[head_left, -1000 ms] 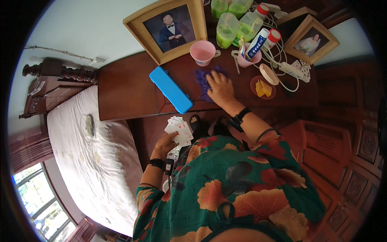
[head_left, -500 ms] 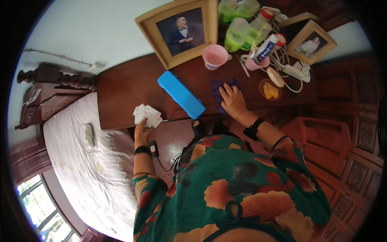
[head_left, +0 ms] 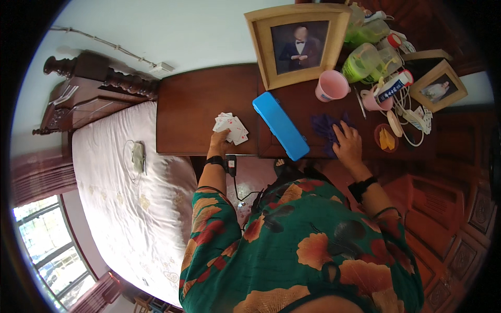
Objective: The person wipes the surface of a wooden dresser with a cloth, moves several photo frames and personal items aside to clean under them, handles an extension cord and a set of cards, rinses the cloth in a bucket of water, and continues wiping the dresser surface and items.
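Observation:
Several fanned-out playing cards [head_left: 232,129] are in my left hand [head_left: 219,140], over the left part of the dark wooden desk [head_left: 195,109] just past its front edge. My thumb lies across the cards. On the right, my right hand [head_left: 348,148] rests with its fingers stretched out over a crumpled purple cloth [head_left: 324,125]. Between the two hands lies a long blue case [head_left: 282,125], closed and set at a slant, its near end at the desk's front edge. Neither hand touches it.
Behind the cloth stand a pink cup [head_left: 332,86], a framed portrait [head_left: 300,49] and green-tinted plastic containers [head_left: 361,62]. Cables, a second pink cup [head_left: 377,100], a small frame [head_left: 438,86] and a dish with something yellow [head_left: 386,138] crowd the right. A bed [head_left: 120,198] adjoins at left.
My view has shifted, so the desk sits farther right in the picture. My left hand has brought the cards farther in over the desk. My right hand is now toward the cloth's right side.

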{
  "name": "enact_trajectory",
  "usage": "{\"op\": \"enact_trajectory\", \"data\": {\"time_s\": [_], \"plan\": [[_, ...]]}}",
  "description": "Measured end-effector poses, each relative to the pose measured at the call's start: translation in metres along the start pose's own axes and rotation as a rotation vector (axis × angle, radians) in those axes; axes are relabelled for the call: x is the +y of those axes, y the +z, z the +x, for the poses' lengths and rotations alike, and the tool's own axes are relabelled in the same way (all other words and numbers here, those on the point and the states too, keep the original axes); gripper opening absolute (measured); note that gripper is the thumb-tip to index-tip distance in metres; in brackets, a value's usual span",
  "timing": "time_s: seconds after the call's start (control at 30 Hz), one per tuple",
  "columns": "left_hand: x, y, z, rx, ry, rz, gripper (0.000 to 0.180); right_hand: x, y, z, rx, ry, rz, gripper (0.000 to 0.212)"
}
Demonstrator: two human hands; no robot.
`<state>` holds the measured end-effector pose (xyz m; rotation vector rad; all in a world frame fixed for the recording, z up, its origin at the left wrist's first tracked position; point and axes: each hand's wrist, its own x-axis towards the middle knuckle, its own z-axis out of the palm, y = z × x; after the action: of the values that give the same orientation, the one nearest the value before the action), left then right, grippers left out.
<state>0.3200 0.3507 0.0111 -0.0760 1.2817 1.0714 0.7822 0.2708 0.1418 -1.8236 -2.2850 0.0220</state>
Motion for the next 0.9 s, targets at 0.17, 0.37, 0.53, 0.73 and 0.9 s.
{"op": "enact_trajectory", "data": {"time_s": [0.17,0.37,0.53,0.73,0.9], "plan": [[0.003,-0.005,0.010,0.056,0.039,0.369,0.040,-0.005,0.000,0.004,-0.011,0.053,-0.059,0.059],[0.005,-0.020,0.032,-0.012,0.279,0.826,0.046,-0.004,-0.005,0.008,-0.077,0.073,0.010,0.057],[0.007,-0.003,0.022,0.325,0.315,1.376,0.053,-0.009,-0.006,0.025,-0.080,0.050,0.005,0.057],[0.022,0.025,-0.038,0.884,0.737,1.235,0.048,-0.007,-0.005,0.043,-0.156,-0.126,0.051,0.057],[0.020,0.170,-0.123,0.265,1.531,1.093,0.037,0.013,-0.011,0.042,-0.183,-0.185,0.068,0.057]]}}
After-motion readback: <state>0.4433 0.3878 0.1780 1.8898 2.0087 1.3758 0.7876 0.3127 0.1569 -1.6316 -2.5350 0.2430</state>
